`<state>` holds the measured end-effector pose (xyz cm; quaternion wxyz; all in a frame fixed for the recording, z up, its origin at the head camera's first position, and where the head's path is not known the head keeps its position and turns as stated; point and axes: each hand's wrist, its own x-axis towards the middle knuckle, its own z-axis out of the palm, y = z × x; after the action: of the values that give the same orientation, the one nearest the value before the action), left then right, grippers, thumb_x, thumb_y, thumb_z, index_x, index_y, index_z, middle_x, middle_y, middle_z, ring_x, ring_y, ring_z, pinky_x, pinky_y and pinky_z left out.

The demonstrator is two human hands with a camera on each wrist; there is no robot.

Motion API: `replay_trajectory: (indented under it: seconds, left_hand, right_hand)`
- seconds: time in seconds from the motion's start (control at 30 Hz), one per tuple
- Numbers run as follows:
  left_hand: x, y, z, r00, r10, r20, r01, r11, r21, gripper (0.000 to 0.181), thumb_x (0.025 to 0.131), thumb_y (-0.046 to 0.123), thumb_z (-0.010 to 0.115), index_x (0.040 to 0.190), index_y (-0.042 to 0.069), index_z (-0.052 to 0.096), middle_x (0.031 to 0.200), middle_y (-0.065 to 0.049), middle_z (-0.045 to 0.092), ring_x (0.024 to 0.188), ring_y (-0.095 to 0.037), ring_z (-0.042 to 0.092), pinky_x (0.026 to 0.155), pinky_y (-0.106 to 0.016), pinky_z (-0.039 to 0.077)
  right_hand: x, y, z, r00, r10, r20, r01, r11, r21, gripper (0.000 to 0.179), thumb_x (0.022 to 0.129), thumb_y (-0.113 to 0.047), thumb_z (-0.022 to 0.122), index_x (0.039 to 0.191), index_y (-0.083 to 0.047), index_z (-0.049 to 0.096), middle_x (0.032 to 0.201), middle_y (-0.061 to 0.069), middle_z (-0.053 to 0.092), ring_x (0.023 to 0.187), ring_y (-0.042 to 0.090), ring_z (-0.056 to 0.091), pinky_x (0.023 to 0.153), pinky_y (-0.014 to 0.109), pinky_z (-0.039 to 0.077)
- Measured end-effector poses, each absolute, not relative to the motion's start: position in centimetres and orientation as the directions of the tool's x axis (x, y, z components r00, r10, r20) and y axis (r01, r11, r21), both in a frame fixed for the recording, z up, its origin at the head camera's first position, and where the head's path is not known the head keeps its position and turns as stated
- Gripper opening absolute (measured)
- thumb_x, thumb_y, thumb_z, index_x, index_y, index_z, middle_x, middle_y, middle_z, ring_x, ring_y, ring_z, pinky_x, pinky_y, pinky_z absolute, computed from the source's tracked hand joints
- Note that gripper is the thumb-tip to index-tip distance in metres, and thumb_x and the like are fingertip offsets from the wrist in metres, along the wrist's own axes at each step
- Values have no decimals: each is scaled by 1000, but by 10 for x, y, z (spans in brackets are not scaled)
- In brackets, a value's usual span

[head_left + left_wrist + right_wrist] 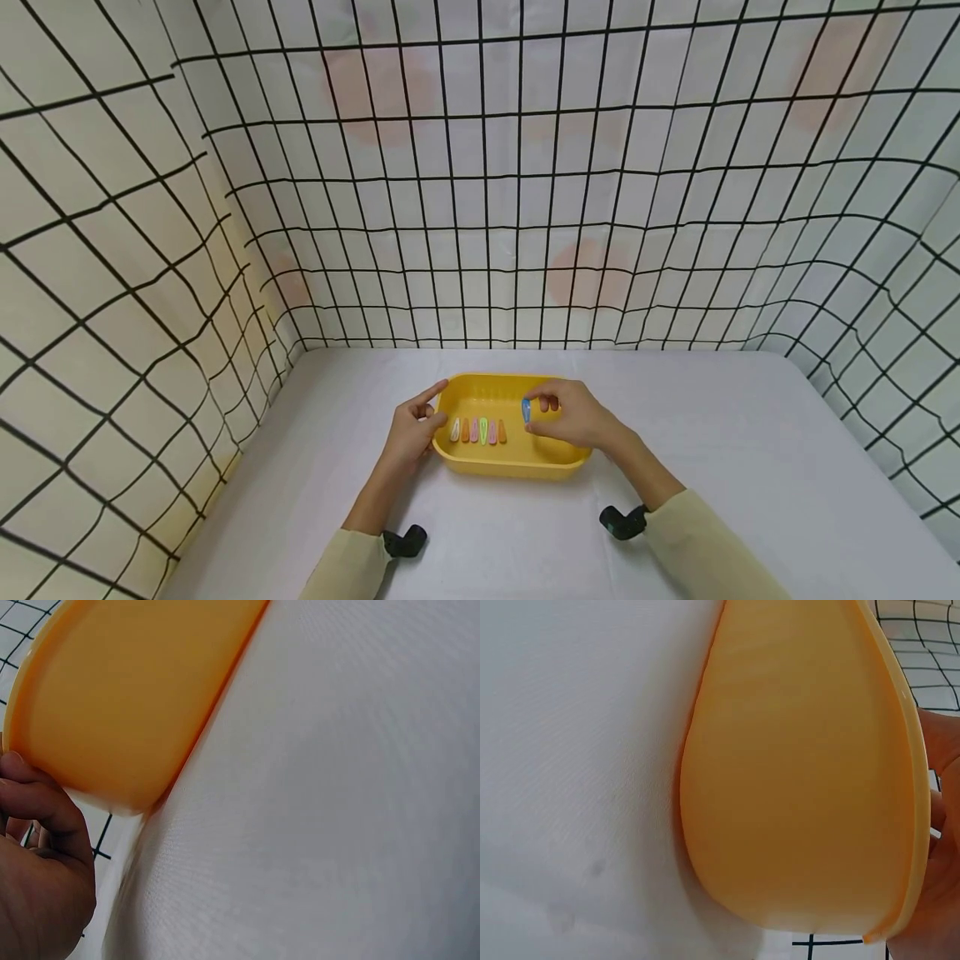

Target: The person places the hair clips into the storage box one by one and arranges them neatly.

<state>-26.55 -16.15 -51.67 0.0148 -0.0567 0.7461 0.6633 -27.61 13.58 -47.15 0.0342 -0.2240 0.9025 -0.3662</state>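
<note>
A yellow plastic tray [510,469] sits on the white-covered table. My left hand [407,435] grips its left end, with the thumb over the rim and the index finger stretched along the corner. Over the right part of the tray, my right hand [576,414] pinches a blue snap hair clip [527,411] upright between thumb and fingers. Several hair clips lie in a row on the tray floor, among them a yellow-green clip [483,430] and an orange clip [502,431]. Both wrist views show mostly the tray's outer wall [135,690]; there the clips are hidden.
White cloth walls with a black grid [517,192] enclose the table at the back and sides. The white tabletop [720,442] stretches around the tray. Black wrist devices [624,522] sit by both light sleeves [701,542].
</note>
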Motion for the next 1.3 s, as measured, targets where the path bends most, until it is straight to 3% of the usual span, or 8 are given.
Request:
replay_trajectory:
  seconds: [0.5,0.87,1.3]
  left_hand:
    - [-267,-161,-515,-992,-76,-99,-107,117,987,60,85,1,67,139,28,67,79,-2,47,44,-12,36,40,-19,36]
    - [-267,-162,-516,-992,-73,-101,-109,114,987,60,86,1,66,139,29,67,78,-2,46,44,-12,36,40,-19,37]
    - [-267,-162,-517,-993,-69,-91,-100,126,987,60,86,2,66,139,29,66,78,-2,46,43,-12,36,40,-19,36]
  right_hand:
    - [-285,113,-476,-890,-456,-1,-367,716,-593,41,80,-28,87,117,-14,75,84,-1,58,79,14,50,67,26,41]
    - [-284,105,-482,-894,-446,-44,-331,723,-607,42,78,-26,90,114,-11,76,90,0,62,87,16,53,80,31,48]
    - [-285,102,-487,-895,-441,-74,-324,754,-571,41,76,-28,91,112,-12,77,90,3,63,86,17,53,78,30,48]
